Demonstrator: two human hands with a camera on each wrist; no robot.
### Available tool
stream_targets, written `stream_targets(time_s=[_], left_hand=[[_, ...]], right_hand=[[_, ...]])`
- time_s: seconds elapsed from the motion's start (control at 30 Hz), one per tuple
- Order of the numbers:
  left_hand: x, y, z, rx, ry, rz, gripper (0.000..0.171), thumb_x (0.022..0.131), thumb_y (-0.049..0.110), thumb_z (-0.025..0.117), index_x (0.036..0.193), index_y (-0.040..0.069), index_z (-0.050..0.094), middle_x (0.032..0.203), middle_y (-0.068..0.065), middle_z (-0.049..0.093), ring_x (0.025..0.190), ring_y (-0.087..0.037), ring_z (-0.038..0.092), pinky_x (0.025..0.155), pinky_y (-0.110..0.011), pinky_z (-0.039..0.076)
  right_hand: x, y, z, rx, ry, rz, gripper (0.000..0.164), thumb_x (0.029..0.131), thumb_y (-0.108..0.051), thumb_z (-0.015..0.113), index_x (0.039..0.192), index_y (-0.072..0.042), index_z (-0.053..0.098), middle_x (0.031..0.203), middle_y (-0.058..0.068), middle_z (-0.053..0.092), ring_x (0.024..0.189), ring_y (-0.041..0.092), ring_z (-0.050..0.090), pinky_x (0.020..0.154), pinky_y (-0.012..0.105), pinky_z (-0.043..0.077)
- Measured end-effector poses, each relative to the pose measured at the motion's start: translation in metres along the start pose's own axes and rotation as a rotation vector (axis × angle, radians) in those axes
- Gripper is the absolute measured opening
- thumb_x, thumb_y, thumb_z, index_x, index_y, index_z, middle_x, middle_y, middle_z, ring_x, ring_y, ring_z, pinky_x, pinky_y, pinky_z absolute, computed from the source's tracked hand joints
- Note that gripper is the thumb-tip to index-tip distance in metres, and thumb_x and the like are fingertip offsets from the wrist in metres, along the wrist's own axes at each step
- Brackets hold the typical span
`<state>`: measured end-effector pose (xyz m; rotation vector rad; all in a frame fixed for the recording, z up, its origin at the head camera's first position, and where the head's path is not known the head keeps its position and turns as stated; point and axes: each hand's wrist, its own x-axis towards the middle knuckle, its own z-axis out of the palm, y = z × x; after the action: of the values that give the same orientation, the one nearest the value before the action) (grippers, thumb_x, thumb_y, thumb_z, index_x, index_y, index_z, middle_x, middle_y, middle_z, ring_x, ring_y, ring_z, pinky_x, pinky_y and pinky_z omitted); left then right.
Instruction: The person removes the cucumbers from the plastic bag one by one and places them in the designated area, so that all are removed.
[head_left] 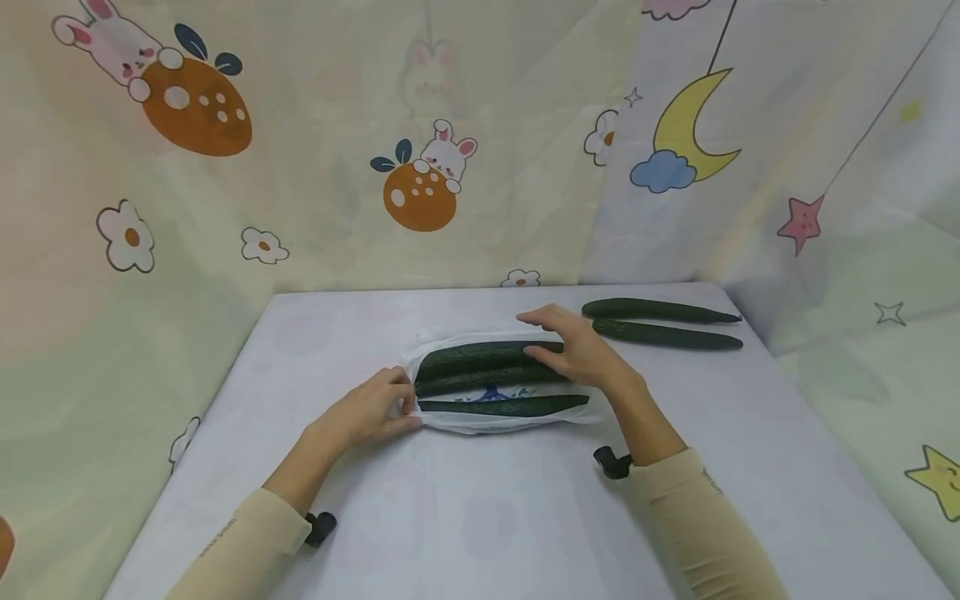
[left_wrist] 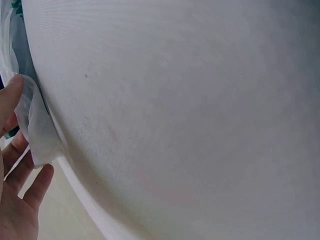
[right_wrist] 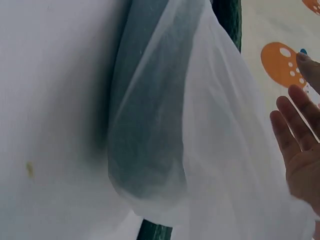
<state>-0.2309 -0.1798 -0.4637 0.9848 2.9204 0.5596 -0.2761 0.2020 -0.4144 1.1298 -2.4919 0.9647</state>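
Note:
A thin white plastic bag (head_left: 472, 423) lies mid-table with its opening spread, showing dark green cucumbers (head_left: 480, 358) side by side at its back and one more cucumber (head_left: 517, 407) along its front edge. Blue and green print shows between them. At the bag's left end my left hand (head_left: 375, 408) pinches its edge; in the left wrist view the thumb and fingers lie on either side of the film (left_wrist: 42, 135). Over the right end hovers my right hand (head_left: 573, 346), fingers spread and loosely bent. The right wrist view shows that hand (right_wrist: 302, 155) beside the translucent film (right_wrist: 225, 140).
Two loose cucumbers (head_left: 667, 336) lie parallel at the table's back right, just beyond my right hand. A white cloth covers the table (head_left: 480, 517). Behind it hangs a patterned curtain (head_left: 322, 167). Each wrist carries a small black camera (head_left: 611, 462).

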Motion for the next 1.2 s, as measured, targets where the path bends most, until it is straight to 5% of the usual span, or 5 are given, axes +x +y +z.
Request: stream_targets(time_s=[0.7, 1.2], left_hand=[[0.0, -0.003, -0.002, 0.008, -0.007, 0.023, 0.028, 0.085, 0.035, 0.085, 0.081, 0.026, 0.059, 0.103, 0.008, 0.052, 0.097, -0.015, 0.051, 0.082, -0.037, 0.046], [-0.001, -0.001, 0.001, 0.006, -0.033, -0.046, 0.027, 0.086, 0.04, 0.084, 0.083, 0.029, 0.059, 0.101, 0.01, 0.05, 0.098, -0.015, 0.05, 0.087, -0.037, 0.047]], right_hand=[[0.01, 0.005, 0.035, 0.009, -0.106, 0.103, 0.054, 0.094, -0.013, 0.076, 0.144, -0.012, 0.055, 0.132, 0.012, 0.063, 0.12, 0.031, 0.062, 0.103, 0.048, 0.05], [0.014, 0.017, 0.04, -0.009, -0.145, 0.158, 0.056, 0.094, -0.018, 0.077, 0.145, -0.013, 0.055, 0.129, 0.012, 0.066, 0.119, 0.031, 0.06, 0.103, 0.052, 0.047]])
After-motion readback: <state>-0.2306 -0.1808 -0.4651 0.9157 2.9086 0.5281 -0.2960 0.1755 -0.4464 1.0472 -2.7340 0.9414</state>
